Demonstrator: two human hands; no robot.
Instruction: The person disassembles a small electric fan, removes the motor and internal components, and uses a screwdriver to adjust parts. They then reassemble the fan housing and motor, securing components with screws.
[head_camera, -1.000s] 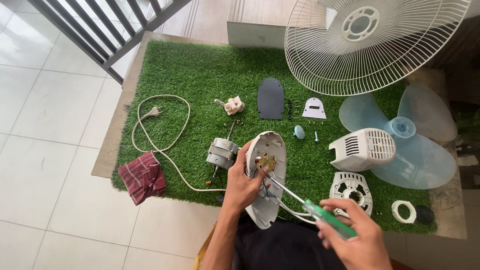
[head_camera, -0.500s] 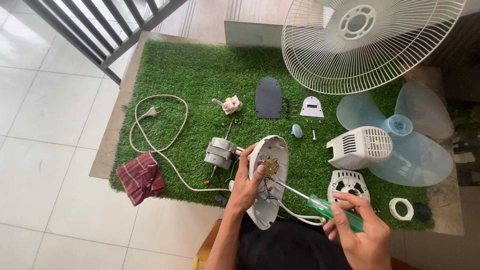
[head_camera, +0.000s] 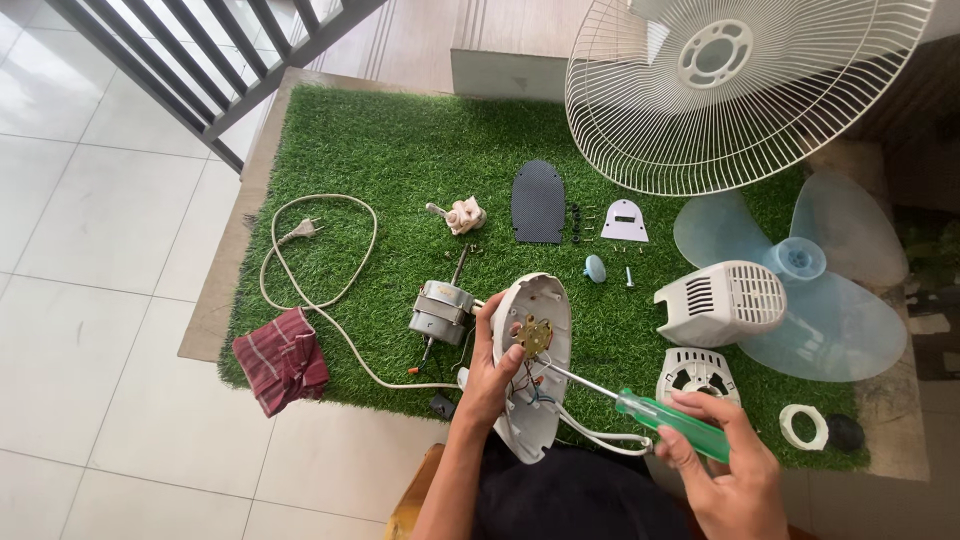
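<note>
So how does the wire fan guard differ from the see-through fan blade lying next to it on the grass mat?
The fan guard is an opaque white cage of thin wires with open gaps; the fan blade is translucent pale blue with broad solid lobes. The fan guard lies at the mat's far edge, nothing on it, while the fan blade sits nearer, partly covered by a white vented motor cover. The guard looks wider. Both are round, with a central hub, and neither hand touches them.

Bright, even daylight; soft shadows, sharp focus, slight wide-angle edge distortion.

Pale floor tiles (head_camera: 90, 250) filled the left of the frame under daylight. A dark metal railing (head_camera: 215, 55) crossed the upper left, beside a green turf mat (head_camera: 400, 150).
</note>
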